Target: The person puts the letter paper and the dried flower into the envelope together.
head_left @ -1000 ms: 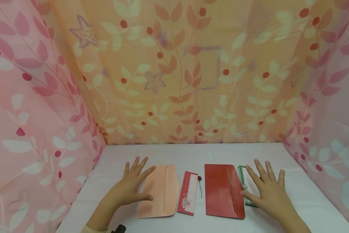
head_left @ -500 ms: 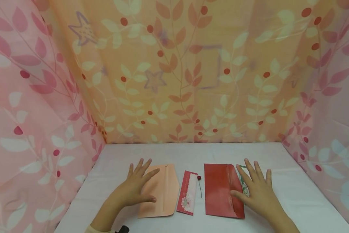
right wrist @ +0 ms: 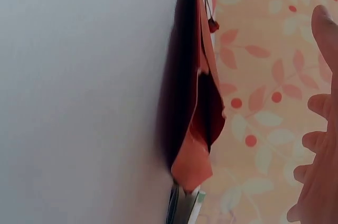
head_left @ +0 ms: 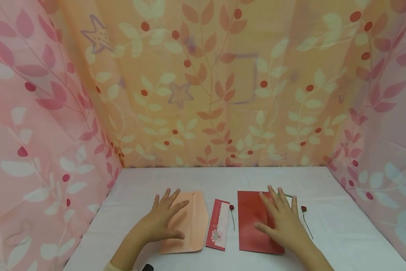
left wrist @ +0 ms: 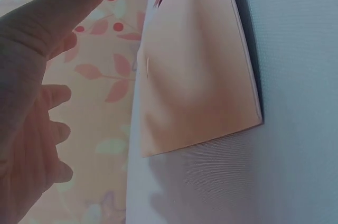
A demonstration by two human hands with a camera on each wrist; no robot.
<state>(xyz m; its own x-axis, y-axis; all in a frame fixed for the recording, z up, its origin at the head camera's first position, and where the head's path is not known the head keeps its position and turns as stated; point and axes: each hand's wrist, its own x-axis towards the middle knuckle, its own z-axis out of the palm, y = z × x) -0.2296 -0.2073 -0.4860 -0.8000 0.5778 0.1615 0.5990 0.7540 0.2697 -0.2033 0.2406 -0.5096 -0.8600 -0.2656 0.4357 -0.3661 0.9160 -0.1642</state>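
My left hand (head_left: 160,222) hovers with spread fingers over the left part of a peach envelope (head_left: 196,222), which lies flat with its flap to the right. In the left wrist view the hand stands apart from the envelope (left wrist: 200,76). My right hand (head_left: 282,222), fingers also spread, is above the right half of a red envelope (head_left: 250,218). The right wrist view shows this envelope's open mouth (right wrist: 203,113), with a gap between it and the hand. A green-edged card (head_left: 287,195) is mostly hidden behind the right hand. Neither hand holds anything.
Between the envelopes lie a red and white flowered card (head_left: 218,226) and a small dark red rose on a thin stem (head_left: 231,207). A second rose (head_left: 304,209) lies right of the right hand. Patterned curtain (head_left: 209,113) encloses the white table (head_left: 352,226) at back and sides.
My right hand has moved left, from over the green-edged card to over the red envelope, uncovering the second rose. My left hand has shifted slightly right over the peach envelope.
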